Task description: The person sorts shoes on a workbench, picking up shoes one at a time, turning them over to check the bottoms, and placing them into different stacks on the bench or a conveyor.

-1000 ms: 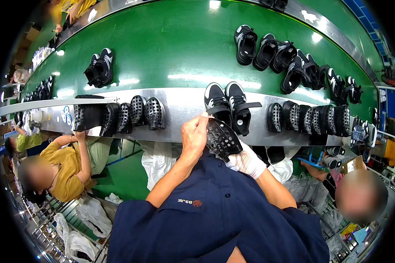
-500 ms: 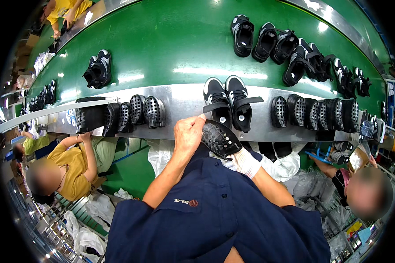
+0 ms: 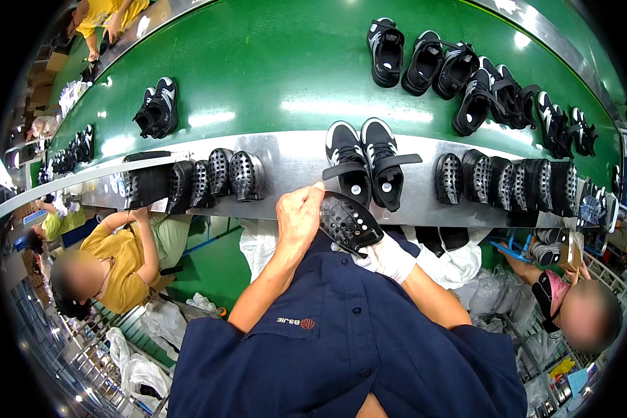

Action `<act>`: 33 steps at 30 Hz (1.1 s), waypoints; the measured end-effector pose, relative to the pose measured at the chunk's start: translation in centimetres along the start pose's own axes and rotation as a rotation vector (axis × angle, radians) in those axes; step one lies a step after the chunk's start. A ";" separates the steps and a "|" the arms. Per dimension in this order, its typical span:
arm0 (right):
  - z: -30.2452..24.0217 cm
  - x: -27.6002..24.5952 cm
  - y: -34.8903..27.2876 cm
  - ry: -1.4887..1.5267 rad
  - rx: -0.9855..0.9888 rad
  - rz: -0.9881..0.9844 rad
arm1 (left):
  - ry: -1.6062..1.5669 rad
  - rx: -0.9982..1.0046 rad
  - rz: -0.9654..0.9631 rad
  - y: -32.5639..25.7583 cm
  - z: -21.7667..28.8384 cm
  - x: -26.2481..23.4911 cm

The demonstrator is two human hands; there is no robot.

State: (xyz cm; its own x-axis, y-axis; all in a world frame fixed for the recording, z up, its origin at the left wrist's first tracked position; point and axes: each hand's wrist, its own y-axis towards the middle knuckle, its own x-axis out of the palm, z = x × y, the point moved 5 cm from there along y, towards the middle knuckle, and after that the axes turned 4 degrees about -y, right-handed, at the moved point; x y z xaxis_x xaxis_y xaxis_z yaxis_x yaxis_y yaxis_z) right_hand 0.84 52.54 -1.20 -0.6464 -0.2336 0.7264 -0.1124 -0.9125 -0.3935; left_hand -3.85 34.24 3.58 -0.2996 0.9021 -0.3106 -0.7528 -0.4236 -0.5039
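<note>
Close in front of my body I hold a black plastic shoe form, curved and dotted with holes. My left hand is bare and pinches its far left edge. My right hand, in a white glove, grips the near right end; some of its fingers are hidden behind the form. Just beyond, a pair of black and grey sneakers stands on the metal ledge, toes away from me. The left sneaker and the right sneaker both have their straps loose and sticking out sideways.
More black shoe forms stand in rows on the metal ledge, left and right. Sneakers sit on the green belt, several at far right and a pair at left. People sit to my left and right.
The picture has shifted slightly. My hands keep nearly the same hold on the shoe form, which shows a little more of its holed face. The person at right has moved a little.
</note>
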 end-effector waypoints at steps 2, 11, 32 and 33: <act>0.0 0.2 0.0 -0.010 -0.002 -0.015 | 0.014 0.004 0.004 0.1 -0.4 0.0; -0.3 -0.2 0.2 -0.086 -0.040 0.149 | -0.089 0.002 0.018 0.0 -0.1 0.3; -0.6 -2.3 0.9 -0.321 -0.098 0.342 | -0.186 0.010 0.053 -0.5 0.1 -0.9; -0.4 -2.1 0.8 -0.315 -0.097 0.346 | -0.183 0.008 0.056 -0.5 0.0 -1.0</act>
State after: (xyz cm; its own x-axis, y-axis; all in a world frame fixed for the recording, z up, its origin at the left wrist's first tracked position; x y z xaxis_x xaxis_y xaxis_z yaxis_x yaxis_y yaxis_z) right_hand 1.76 52.40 -3.28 -0.3998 -0.6225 0.6728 -0.0104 -0.7309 -0.6824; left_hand -3.13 33.58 4.14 -0.4424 0.8774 -0.1857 -0.7362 -0.4735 -0.4836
